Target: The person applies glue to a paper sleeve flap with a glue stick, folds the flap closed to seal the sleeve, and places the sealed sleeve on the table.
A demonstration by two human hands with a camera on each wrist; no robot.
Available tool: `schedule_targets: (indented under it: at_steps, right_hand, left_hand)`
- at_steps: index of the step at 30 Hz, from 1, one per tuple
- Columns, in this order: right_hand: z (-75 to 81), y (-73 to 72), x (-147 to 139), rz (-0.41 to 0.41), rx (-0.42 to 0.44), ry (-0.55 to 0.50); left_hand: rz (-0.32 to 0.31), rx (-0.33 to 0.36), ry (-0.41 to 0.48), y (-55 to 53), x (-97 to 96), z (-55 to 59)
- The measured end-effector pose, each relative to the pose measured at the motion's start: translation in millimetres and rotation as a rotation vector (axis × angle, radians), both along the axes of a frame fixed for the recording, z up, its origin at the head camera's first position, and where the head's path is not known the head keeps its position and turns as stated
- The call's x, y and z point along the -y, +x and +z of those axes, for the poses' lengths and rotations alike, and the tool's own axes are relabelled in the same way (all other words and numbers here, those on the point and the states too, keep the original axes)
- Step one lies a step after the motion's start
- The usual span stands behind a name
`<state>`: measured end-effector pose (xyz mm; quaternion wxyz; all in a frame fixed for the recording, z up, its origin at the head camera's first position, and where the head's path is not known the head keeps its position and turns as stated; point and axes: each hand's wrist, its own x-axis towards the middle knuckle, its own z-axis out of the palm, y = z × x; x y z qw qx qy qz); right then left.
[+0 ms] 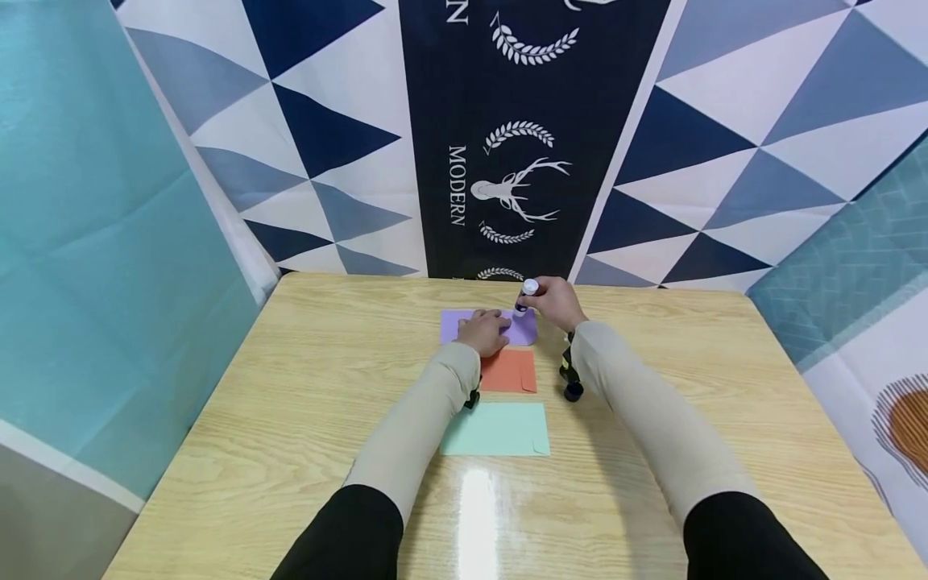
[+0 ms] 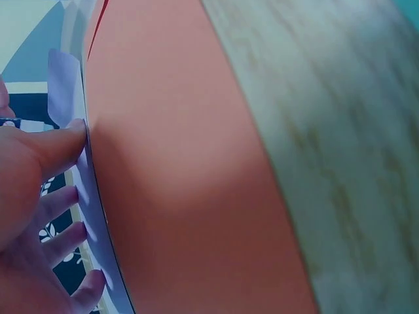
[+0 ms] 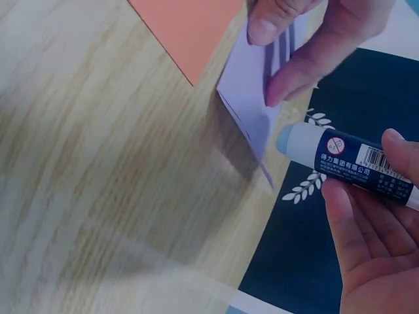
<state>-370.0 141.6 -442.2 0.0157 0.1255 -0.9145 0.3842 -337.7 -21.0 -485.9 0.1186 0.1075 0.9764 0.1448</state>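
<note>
At the far side of the table, a purple envelope (image 1: 450, 321) lies beneath my left hand (image 1: 484, 332). The fingers of that hand are spread and press down on the paper. My right hand (image 1: 558, 303) pinches a glue stick (image 3: 357, 165) between thumb and fingers. The stick is uncapped, and its tip points down close over the right end of the purple envelope, where a flap (image 3: 252, 124) stands slightly raised. Nearer to me lie an orange envelope (image 1: 509, 370) and a mint green envelope (image 1: 500, 430), in a column below the purple one.
The wooden table (image 1: 290, 435) reaches on both sides of the envelopes. Behind its far edge hangs a patterned cloth (image 1: 348, 161) with triangles and a dark deer strip. My wrists carry small black cameras.
</note>
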Motion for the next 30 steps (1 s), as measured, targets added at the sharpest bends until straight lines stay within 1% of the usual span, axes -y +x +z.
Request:
schedule_targets:
  at_steps: [6, 8, 14, 16, 22, 26, 30]
  right_hand:
    - [-7.2, 0.1, 1, -0.029, 0.005, -0.023]
    - [-8.6, -0.6, 1, -0.027, 0.007, -0.024]
    - [-13.3, -1.1, 3, -0.016, 0.05, -0.014]
    - [-14.8, -0.8, 3, -0.007, 0.036, -0.006]
    - [-15.6, 1.2, 5, 0.031, -0.051, 0.02]
    - [-13.5, 4.8, 4, 0.043, -0.071, 0.046]
    - [-11.0, 9.6, 3, 0.059, -0.073, 0.079]
  left_hand:
    - [-0.007, 0.005, 0.004, 2.8, -0.6, -1.9]
    - [-0.009, 0.004, 0.004, 2.4, -0.4, -2.5]
    - [-0.016, -0.006, 0.017, 1.4, 0.8, -3.2]
    - [-0.017, -0.006, 0.026, 0.8, 1.6, -3.5]
    - [-0.004, -0.007, 0.02, -3.1, 4.2, -6.1]
    - [0.002, -0.001, 0.028, -1.7, 3.6, -3.4]
    - [0.011, 0.009, 0.031, 1.3, 2.8, -0.4]
